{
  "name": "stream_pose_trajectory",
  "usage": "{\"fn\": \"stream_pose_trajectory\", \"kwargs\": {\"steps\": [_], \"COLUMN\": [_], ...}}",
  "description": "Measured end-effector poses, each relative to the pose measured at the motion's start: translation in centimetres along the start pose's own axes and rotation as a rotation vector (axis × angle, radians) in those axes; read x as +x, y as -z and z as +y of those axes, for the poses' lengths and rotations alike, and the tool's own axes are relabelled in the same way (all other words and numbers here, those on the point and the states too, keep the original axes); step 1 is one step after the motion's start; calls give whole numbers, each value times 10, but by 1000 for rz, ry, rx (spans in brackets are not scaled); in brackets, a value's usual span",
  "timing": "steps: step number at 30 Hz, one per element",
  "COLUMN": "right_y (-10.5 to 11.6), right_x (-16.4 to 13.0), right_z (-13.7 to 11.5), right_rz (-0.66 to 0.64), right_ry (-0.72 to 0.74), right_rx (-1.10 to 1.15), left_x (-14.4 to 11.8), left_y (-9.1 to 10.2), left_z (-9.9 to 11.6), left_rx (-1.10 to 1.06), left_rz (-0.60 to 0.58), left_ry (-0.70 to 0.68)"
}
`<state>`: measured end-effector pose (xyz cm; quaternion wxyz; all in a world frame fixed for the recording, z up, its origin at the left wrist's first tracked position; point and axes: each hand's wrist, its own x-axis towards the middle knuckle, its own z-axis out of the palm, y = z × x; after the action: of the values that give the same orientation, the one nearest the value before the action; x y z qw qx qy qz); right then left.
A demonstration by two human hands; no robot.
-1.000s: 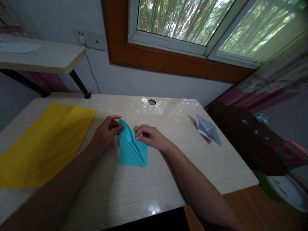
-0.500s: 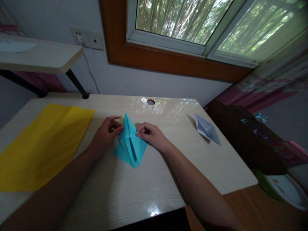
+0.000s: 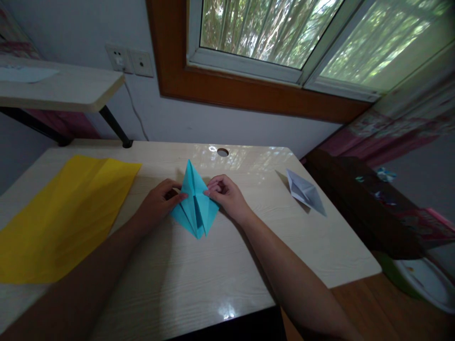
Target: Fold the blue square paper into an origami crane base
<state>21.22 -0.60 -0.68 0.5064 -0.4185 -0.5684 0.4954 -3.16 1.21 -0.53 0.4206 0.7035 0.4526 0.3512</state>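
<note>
A folded sheet of turquoise origami paper [image 3: 195, 203] is held over the middle of the desk, its tall point toward the window and its split lower points toward me. My left hand [image 3: 165, 196] pinches its left edge between thumb and fingers; the fingers go partly behind the paper. On the opposite edge, my right hand [image 3: 225, 194] grips the paper with its thumb in front and fingers curled. A dark gap runs down between the lower flaps.
Yellow paper [image 3: 67, 218] lies at the left of the desk [image 3: 220, 270]. A folded white paper piece [image 3: 305, 189] rests at the right. Behind are a round cable hole [image 3: 222, 152] and a raised shelf [image 3: 71, 94] on dark legs. A dark edge shows at the front.
The turquoise paper has shifted slightly away from me and its lower flaps look more spread. My left hand has moved in to a firmer pinch; my right thumb sits further onto the paper.
</note>
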Motion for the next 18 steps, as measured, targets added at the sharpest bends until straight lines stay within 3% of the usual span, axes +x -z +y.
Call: {"fn": "stream_pose_trajectory", "kwargs": {"steps": [6,18], "right_y": [-4,-9], "right_x": [-1,-4], "right_z": [0,-4], "right_rz": [-31,-143], "right_ry": [-5,79], "right_rx": [-23,-353], "left_x": [-3,-4], "left_y": [2,-1], "left_z": [4,10], "left_rx": [91,202], "left_rz": [-12,-37], "left_ry": [-7,-16]}}
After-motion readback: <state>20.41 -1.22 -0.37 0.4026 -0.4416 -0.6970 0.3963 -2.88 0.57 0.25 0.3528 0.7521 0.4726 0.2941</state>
